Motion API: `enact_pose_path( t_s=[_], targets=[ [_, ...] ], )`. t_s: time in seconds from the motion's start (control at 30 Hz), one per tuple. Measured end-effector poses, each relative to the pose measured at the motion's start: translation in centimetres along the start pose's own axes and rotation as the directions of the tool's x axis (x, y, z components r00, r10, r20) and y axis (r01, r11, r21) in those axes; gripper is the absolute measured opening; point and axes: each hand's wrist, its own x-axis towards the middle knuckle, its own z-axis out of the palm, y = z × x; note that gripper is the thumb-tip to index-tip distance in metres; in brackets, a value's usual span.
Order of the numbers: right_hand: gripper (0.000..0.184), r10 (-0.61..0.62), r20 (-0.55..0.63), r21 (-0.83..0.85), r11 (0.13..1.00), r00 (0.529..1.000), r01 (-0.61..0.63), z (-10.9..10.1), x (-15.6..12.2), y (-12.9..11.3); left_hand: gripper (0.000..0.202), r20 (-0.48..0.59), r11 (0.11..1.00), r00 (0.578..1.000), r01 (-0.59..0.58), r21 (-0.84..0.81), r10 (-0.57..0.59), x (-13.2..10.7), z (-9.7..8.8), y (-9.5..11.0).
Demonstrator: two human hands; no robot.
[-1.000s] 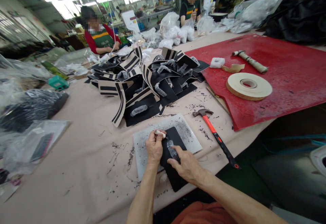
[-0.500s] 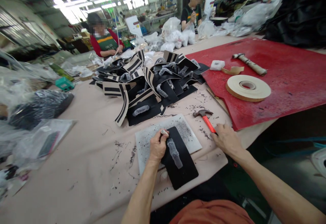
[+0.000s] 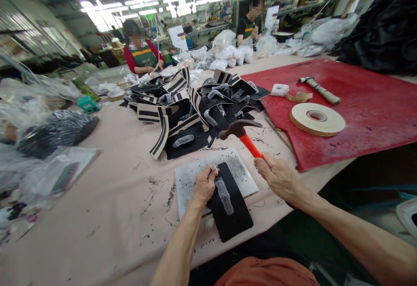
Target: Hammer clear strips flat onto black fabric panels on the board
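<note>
My left hand (image 3: 206, 184) is closed round a short, pale-topped punch (image 3: 213, 168), held near the upper left edge of a black panel (image 3: 240, 216). A strip of cloudy plastic film (image 3: 224, 195) covers part of that panel. Beneath it lies a white board (image 3: 192, 174) speckled with black bits; the panel's lower end reaches past the board's near edge. In my right hand (image 3: 279, 174) is a claw hammer (image 3: 250, 143), gripped by its orange handle, its dark head raised up and to the right of the punch. The punch's lower end is hidden by my fingers.
Behind the board lies a heap of black and beige striped panels (image 3: 180, 142). On the red sheet (image 3: 368, 116) at right are a tape roll (image 3: 296, 120) and a wrapped-handle hammer (image 3: 322, 91). Plastic bags (image 3: 29, 99) fill the left. Two people sit across the table.
My right hand has lifted the claw hammer from low over the tabletop and moved it left, closer to the punch. My left hand stays at the panel, and the punch now appears more upright.
</note>
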Motion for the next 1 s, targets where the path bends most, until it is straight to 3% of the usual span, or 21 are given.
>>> enact_pose_path(
  t_s=[0.07,0.13,0.2,0.27,0.33,0.4,0.47,0.53,0.57,0.6,0.67,0.73,0.77,0.8,0.87,0.93,1.0],
  targets=[
    [0.036,-0.174,0.06,-0.283,0.941,0.983,0.184,0.1,-0.2,-0.8,0.019,-0.01,1.0,1.0,-0.003,0.016,0.003,0.0,0.0,0.0],
    [0.032,-0.209,0.204,-0.456,0.844,0.956,0.282,-0.1,-0.1,-1.2,0.018,-0.013,0.999,1.0,0.001,0.037,0.0,-0.1,-0.1,-0.1],
    [0.032,-0.226,0.265,-0.521,0.785,0.937,0.337,-0.5,0.3,-1.8,0.019,-0.01,0.999,1.0,0.002,0.042,-0.002,-0.1,-0.1,-0.2],
    [0.036,-0.287,0.158,-0.52,0.79,0.945,0.326,-0.9,0.5,-2.5,0.019,0.001,0.999,1.0,-0.006,0.033,0.006,-0.2,-0.1,-0.3],
    [0.04,-0.337,-0.035,-0.464,0.839,0.941,0.283,-1.0,0.5,-3.0,0.02,0.017,0.999,1.0,-0.016,0.03,0.016,-0.1,0.0,-0.4],
    [0.04,-0.344,-0.079,-0.41,0.866,0.936,0.284,-0.6,0.3,-2.9,0.02,0.022,0.999,1.0,-0.015,0.033,0.014,-0.1,0.0,-0.4],
    [0.035,-0.328,0.091,-0.429,0.839,0.94,0.334,-0.2,0.1,-2.4,0.02,0.025,0.999,1.0,-0.005,0.048,0.003,-0.1,0.1,-0.5],
    [0.029,-0.285,0.284,-0.467,0.792,0.915,0.392,-0.3,0.1,-2.3,0.02,0.027,0.998,1.0,0.002,0.067,-0.004,-0.1,0.1,-0.7],
    [0.029,-0.275,0.305,-0.476,0.785,0.912,0.397,-0.5,0.2,-2.5,0.019,0.028,0.998,1.0,-0.001,0.07,-0.001,-0.1,0.2,-0.7],
    [0.031,-0.284,0.264,-0.468,0.798,0.922,0.38,-0.8,0.4,-2.9,0.019,0.028,0.998,1.0,-0.006,0.066,0.004,-0.2,0.2,-0.8],
    [0.037,-0.315,0.05,-0.381,0.871,0.948,0.309,-1.3,0.8,-4.0,0.019,0.03,0.999,0.999,-0.015,0.041,0.014,-0.2,0.2,-0.9],
    [0.044,-0.297,-0.191,-0.268,0.933,0.936,0.241,-1.2,0.9,-4.5,0.019,0.031,1.0,0.999,-0.013,0.02,0.012,-0.3,0.2,-0.9],
    [0.045,-0.291,-0.218,-0.247,0.94,0.932,0.235,-1.0,0.9,-4.4,0.019,0.031,1.0,0.999,-0.009,0.016,0.008,-0.3,0.2,-0.8],
    [0.045,-0.292,-0.176,-0.272,0.932,0.94,0.239,-0.7,0.7,-4.0,0.019,0.033,1.0,0.999,-0.005,0.017,0.004,-0.3,0.2,-0.8],
    [0.039,-0.284,0.074,-0.389,0.874,0.956,0.29,-0.2,0.3,-2.6,0.019,0.04,0.999,0.999,-0.011,0.036,0.009,-0.3,0.1,-0.6],
    [0.032,-0.201,0.29,-0.476,0.818,0.936,0.323,-0.1,0.0,-0.9,0.019,0.049,0.998,0.999,-0.025,0.062,0.022,-0.3,0.0,-0.5],
    [0.028,-0.113,0.299,-0.497,0.829,0.948,0.256,-0.5,-0.1,0.8,0.019,0.045,0.997,0.998,-0.037,0.068,0.034,-0.3,0.0,-0.5]
  ],
)
